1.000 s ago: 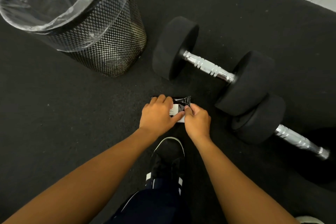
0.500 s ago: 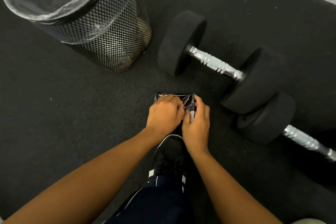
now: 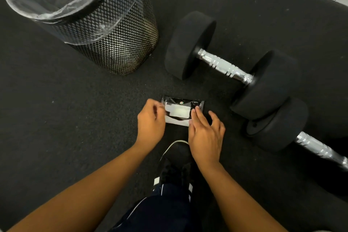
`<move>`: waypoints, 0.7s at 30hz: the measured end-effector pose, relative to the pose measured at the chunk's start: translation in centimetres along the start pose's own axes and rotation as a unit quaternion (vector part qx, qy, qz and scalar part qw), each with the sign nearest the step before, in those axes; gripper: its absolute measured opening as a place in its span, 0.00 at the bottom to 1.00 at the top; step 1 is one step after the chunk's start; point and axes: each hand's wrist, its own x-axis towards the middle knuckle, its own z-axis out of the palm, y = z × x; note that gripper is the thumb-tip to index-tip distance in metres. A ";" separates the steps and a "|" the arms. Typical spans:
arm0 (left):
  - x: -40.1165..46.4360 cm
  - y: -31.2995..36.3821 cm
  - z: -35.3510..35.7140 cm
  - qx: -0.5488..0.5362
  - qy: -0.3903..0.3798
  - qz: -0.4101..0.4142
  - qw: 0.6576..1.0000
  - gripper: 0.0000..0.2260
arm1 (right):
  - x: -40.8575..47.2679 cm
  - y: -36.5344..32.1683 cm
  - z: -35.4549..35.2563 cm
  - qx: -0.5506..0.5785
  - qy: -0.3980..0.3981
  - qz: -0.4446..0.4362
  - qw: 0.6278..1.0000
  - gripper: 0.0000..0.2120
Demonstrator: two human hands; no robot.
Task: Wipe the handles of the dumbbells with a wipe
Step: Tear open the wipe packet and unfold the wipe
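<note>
— Pinching is what I see on my left hand (image 3: 150, 124): its grip is curled at the left end of the wipe packet (image 3: 181, 111), on what looks like the white flap (image 3: 177, 112) of the packet. The flap looks lifted, but I cannot tell how far it is peeled.

— And your right hand?

— My right hand (image 3: 205, 135) lies with the fingers spread and flat. The fingertips (image 3: 195, 112) press on the right end of the packet, and the other fingers reach past it over the floor (image 3: 56, 118). This grip is not closed on anything.

— Where is the packet relative to the hands?

— It lies flat on the dark floor, directly between the two hands, just in front of my shoe (image 3: 176, 162). It is a dark, shiny packet with a white label.

— And the dumbbells?

— The near dumbbell (image 3: 231, 66) lies on the floor to the right of the packet and further from me, its chrome handle (image 3: 224, 66) bare between two black heads. The packet is near it but apart from it. The second dumbbell (image 3: 278, 124) lies on my right, one head touching or almost touching the first; its handle (image 3: 320, 149) runs toward the right edge. No hand touches either handle.

— Anything else?

— A mesh bin (image 3: 105, 30) with a clear liner stands at upper left, well apart from the packet.
</note>
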 end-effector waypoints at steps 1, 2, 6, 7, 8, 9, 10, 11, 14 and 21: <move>-0.2 -0.3 -0.2 -0.017 -0.008 -0.007 1.000 0.08 | 0.0 -0.1 0.0 0.003 0.001 0.004 1.000 0.19; -0.4 -0.4 -0.2 -0.025 -0.017 -0.008 0.999 0.08 | 0.0 -0.2 0.1 0.005 0.000 0.008 1.000 0.19; -0.8 -0.2 -0.1 -0.038 -0.025 -0.004 0.999 0.07 | 0.1 -0.7 -0.1 0.004 0.011 0.005 1.000 0.18; -0.8 -0.1 -0.1 -0.040 -0.026 -0.002 0.999 0.07 | 0.3 -0.9 -0.2 0.006 0.013 -0.011 1.000 0.18; -0.7 -0.1 -0.2 -0.041 -0.029 -0.001 0.999 0.07 | 0.5 -1.1 -0.3 0.009 0.014 -0.029 0.999 0.17; -0.7 0.0 -0.3 -0.042 -0.033 0.002 0.999 0.07 | 0.7 -1.4 -0.4 0.014 0.015 -0.042 0.999 0.16; -0.8 0.0 -0.4 -0.042 -0.037 0.005 0.998 0.07 | 1.0 -1.6 -0.5 0.018 0.014 -0.048 0.999 0.14; -0.8 0.0 -0.4 -0.041 -0.041 0.010 0.998 0.07 | 1.3 -1.8 -0.5 0.018 0.011 -0.049 0.999 0.12; -0.8 0.1 -0.4 -0.024 -0.048 0.033 0.998 0.07 | 2.4 -2.1 -0.6 0.013 0.000 -0.048 0.999 0.10; -1.1 0.0 -0.3 -0.015 -0.071 0.056 0.996 0.06 | 3.8 -2.3 -0.7 -0.031 -0.043 -0.087 0.995 0.10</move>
